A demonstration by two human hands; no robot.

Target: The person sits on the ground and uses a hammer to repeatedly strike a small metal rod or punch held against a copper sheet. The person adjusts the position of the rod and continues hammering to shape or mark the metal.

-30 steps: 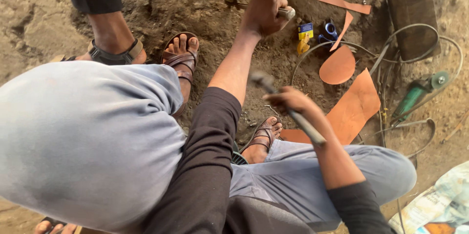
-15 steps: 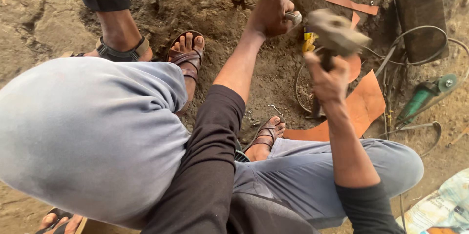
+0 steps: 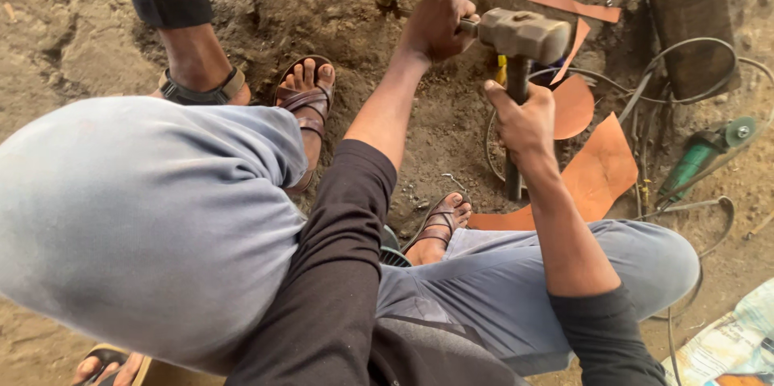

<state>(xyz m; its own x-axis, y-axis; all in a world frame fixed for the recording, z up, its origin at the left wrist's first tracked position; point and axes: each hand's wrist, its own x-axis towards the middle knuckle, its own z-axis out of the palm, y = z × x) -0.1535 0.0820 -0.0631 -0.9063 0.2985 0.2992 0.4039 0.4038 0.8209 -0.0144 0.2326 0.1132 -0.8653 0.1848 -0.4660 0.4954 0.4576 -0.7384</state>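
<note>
Right hand [image 3: 524, 116] gripping hammer [image 3: 524, 31]; left hand [image 3: 435, 25] clenched on a rod [image 3: 470, 25] under its head. Risk: an off-centre blow hitting left knuckles.

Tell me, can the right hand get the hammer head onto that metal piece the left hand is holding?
Probably yes. The right hand holds the hammer with its head right beside the metal piece in the left hand; nothing lies between them, though left fingers sit close.

Both hands fisted: left hand [image 3: 438, 25] outstretched ahead, right hand [image 3: 524, 116] raised, elbow bent.
</note>
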